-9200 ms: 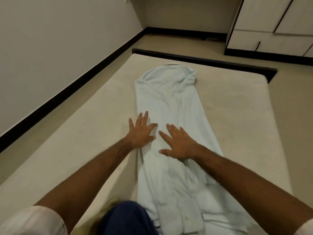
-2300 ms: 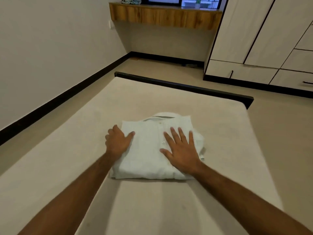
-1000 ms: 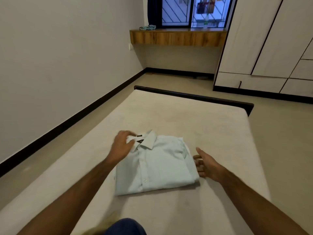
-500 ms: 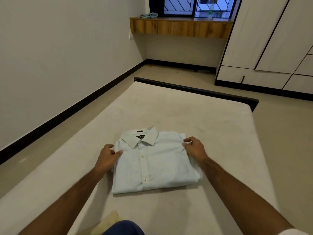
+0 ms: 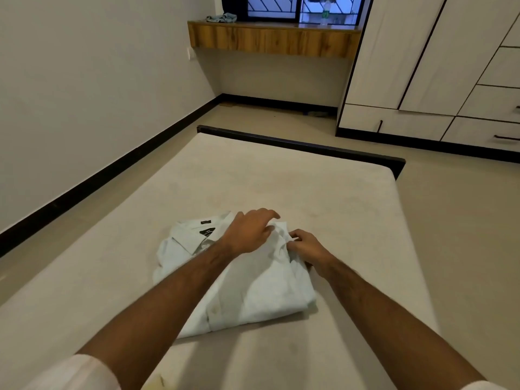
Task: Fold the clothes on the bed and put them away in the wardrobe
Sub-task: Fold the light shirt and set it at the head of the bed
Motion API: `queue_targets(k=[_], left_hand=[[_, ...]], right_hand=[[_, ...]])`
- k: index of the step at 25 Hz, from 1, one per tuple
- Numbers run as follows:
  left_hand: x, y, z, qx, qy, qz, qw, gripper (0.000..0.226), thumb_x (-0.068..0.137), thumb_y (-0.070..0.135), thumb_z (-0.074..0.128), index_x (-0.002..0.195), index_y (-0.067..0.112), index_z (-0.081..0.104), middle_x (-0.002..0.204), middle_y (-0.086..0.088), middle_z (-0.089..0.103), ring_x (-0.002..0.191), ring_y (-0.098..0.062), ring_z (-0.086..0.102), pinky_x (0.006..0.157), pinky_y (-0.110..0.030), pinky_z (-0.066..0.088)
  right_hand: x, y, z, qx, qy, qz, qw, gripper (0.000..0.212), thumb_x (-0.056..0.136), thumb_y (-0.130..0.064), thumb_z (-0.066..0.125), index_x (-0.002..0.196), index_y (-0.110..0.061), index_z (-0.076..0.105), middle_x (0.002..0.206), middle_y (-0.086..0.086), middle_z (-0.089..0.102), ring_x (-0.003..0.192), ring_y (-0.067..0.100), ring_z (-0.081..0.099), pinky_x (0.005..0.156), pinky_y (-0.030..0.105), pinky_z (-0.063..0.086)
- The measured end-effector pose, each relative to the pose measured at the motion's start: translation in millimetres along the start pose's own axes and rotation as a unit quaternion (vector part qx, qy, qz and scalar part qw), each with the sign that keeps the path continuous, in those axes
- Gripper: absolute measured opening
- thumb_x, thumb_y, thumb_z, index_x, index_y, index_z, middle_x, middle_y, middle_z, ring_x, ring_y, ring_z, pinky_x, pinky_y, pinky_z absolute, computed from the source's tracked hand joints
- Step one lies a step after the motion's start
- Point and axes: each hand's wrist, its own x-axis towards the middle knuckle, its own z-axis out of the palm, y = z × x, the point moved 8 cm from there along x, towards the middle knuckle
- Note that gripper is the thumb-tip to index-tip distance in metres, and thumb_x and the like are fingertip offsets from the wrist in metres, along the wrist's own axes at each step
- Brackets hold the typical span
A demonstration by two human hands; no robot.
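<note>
Here both hands meet at the far right corner of a folded pale shirt [image 5: 253,291] that lies flat on the bed [image 5: 323,192]. The left hand [image 5: 250,235] reaches across the garment from the left, its forearm lying over the shirt's front, and its curled fingers and thumb pinch a raised bit of fabric at that corner. The right hand [image 5: 305,247] comes in from the right side, just beside the left one and almost touching it, and its fingers are curled round the same bunched edge of cloth. The shirt's collar [image 5: 194,235], with two small dark labels showing inside it, lies open to the left of the left hand, on the far side of the left forearm. A row of buttons runs down the shirt under and nearer than that forearm, and the folded lower edge lies nearest the person, between the two arms. A pale sleeve [image 5: 84,372] covers the left upper arm at the bottom of the view. Beyond the hands the mattress runs to a dark bed frame [image 5: 304,144]. Farther off and to the right of the hands stands the wardrobe [image 5: 439,66], its doors and drawers closed. Straight ahead, beyond the bed, a wooden ledge [image 5: 270,42] sits under a window [image 5: 301,9], with a small crumpled cloth [image 5: 222,17] on its left end.
</note>
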Motion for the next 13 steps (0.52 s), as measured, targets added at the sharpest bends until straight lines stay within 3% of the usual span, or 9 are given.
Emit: queue_targets(k=[2, 4, 7, 10, 13], left_hand=[[19, 0, 19, 0.001, -0.065, -0.011, 0.998, 0.037, 0.102, 0.034, 0.047, 0.139, 0.028, 0.047, 0.142, 0.005, 0.052, 0.130, -0.020, 0.049, 0.101, -0.043, 0.033], [29, -9, 33, 0.002, -0.114, -0.032, 0.993, 0.039, 0.100, 0.040, 0.053, 0.137, 0.028, 0.050, 0.138, 0.003, 0.053, 0.128, -0.021, 0.050, 0.099, -0.042, 0.035], [40, -17, 30, -0.020, -0.085, -0.032, 0.996, 0.030, 0.100, 0.043, 0.052, 0.119, 0.022, 0.061, 0.119, -0.002, 0.058, 0.115, -0.024, 0.055, 0.092, -0.040, 0.042], [47, -19, 20, -0.049, -0.032, -0.051, 0.997, 0.028, 0.098, 0.043, 0.054, 0.107, 0.019, 0.065, 0.108, -0.002, 0.060, 0.107, -0.023, 0.056, 0.090, -0.042, 0.045], [51, -20, 17, -0.080, -0.007, -0.109, 0.991, 0.038, 0.093, 0.054, 0.057, 0.103, 0.018, 0.066, 0.099, 0.005, 0.059, 0.101, -0.020, 0.055, 0.090, -0.041, 0.043]], right_hand=[[6, 1, -3, 0.018, 0.016, -0.013, 1.000, 0.011, 0.095, -0.018, 0.060, 0.097, -0.010, 0.067, 0.093, 0.006, 0.069, 0.080, 0.020, 0.065, 0.060, 0.027, 0.048], [13, 5, -6, 0.090, 0.021, -0.009, 0.996, 0.017, 0.099, -0.016, 0.058, 0.086, -0.009, 0.067, 0.084, 0.006, 0.068, 0.070, 0.016, 0.061, 0.057, 0.025, 0.046], [17, 10, -3, 0.200, 0.000, 0.015, 0.980, 0.014, 0.101, -0.016, 0.058, 0.095, -0.007, 0.066, 0.087, 0.006, 0.070, 0.069, 0.017, 0.064, 0.056, 0.026, 0.050], [19, 8, 0, 0.134, -0.001, -0.016, 0.991, 0.019, 0.095, -0.012, 0.063, 0.112, -0.011, 0.058, 0.106, 0.011, 0.069, 0.091, 0.024, 0.067, 0.075, 0.035, 0.054], [9, 0, 3, 0.038, -0.011, -0.081, 0.996, 0.025, 0.085, -0.011, 0.070, 0.107, -0.014, 0.057, 0.101, 0.006, 0.067, 0.090, 0.020, 0.064, 0.072, 0.028, 0.050]])
